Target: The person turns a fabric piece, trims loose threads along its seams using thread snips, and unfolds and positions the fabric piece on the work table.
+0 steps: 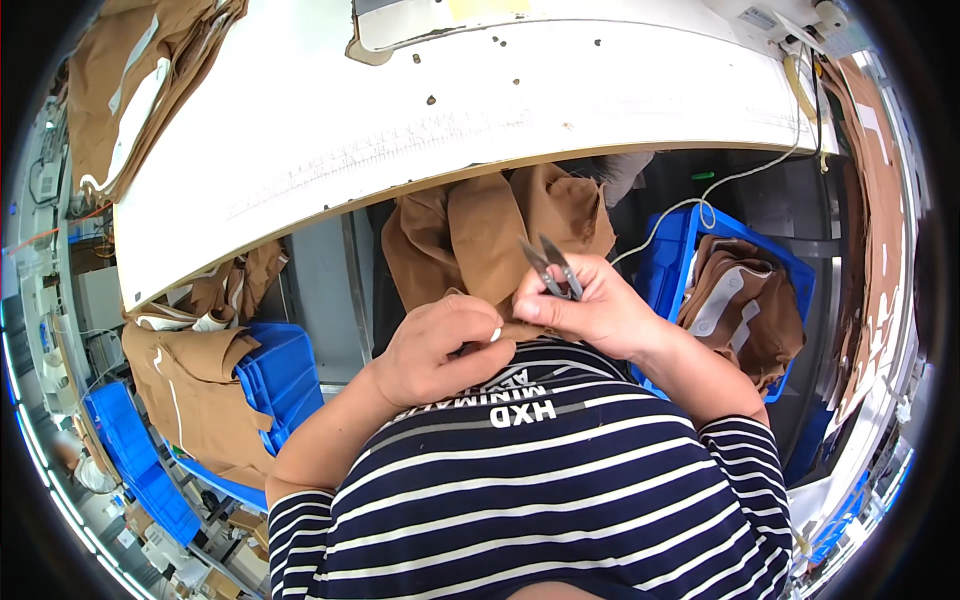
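Note:
Brown fabric (485,225) lies bunched over my lap, running forward under the table's front edge. My left hand (435,350) is closed, thumb and fingers pinched at the near edge of this cloth; what exactly lies between the fingertips is hidden. Dark metal thread snips (553,272) sit in my right hand (600,305), their two blades apart and pointing away from me. The right thumb and fingertips also press at the fabric's edge, close beside the left hand.
The white worktable (330,130) curves across the front. At right, a blue bin (655,270) holds brown pieces with white strips; a pale cord (735,185) hangs above it. Left, more brown cloth (190,390) drapes over a blue crate (285,375). Another brown stack (150,80) lies far left.

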Demonstrator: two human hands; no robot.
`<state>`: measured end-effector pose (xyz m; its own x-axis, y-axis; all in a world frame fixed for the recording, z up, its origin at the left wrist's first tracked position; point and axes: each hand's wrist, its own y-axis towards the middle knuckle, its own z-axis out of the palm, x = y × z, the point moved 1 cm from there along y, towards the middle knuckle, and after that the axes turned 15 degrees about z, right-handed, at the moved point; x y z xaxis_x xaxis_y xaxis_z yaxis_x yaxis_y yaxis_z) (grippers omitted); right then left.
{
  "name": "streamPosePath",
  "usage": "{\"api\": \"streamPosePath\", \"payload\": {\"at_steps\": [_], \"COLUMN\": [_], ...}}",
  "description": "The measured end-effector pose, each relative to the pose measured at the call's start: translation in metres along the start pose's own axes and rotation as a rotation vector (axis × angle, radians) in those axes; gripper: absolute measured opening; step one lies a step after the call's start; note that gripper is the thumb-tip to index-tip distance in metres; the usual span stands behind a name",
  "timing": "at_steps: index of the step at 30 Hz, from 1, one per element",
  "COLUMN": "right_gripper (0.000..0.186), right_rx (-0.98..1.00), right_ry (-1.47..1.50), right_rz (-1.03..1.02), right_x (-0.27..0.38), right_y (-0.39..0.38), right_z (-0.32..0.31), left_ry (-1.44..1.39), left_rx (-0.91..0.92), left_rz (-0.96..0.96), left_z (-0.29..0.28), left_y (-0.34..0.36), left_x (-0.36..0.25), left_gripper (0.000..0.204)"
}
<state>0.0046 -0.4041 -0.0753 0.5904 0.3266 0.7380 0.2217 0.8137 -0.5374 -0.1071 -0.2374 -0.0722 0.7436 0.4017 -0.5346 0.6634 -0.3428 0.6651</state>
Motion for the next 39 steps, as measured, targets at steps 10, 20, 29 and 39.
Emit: {"api": "streamPosePath", "payload": {"at_steps": [10,20,29,39], "right_gripper": [0.008,0.008,0.017,0.041], "right_rx": [-0.128,-0.387,-0.056,-0.001], "right_ry": [-0.380,-0.895,-0.832,-0.079], "right_rz": [-0.421,-0.366,-0.204,-0.078], "right_x": [0.001,-0.007,0.018,-0.007], "right_y": [0.000,0.009,0.002,-0.001], "right_z": [0.008,-0.027,-0.021,-0.010], "left_ry": [0.016,0.122,0.108,-0.192], "left_rx": [-0.003,-0.108,-0.030,0.075], "left_rz": [-0.050,-0.003,-0.043,-0.479], "left_z": [0.007,0.003,0.000,0.000], "left_y": [0.002,0.004,0.002,0.015], "left_x": [0.007,0.008,0.007,0.008], "left_gripper": [0.015,0.023,0.022,0.008]}}
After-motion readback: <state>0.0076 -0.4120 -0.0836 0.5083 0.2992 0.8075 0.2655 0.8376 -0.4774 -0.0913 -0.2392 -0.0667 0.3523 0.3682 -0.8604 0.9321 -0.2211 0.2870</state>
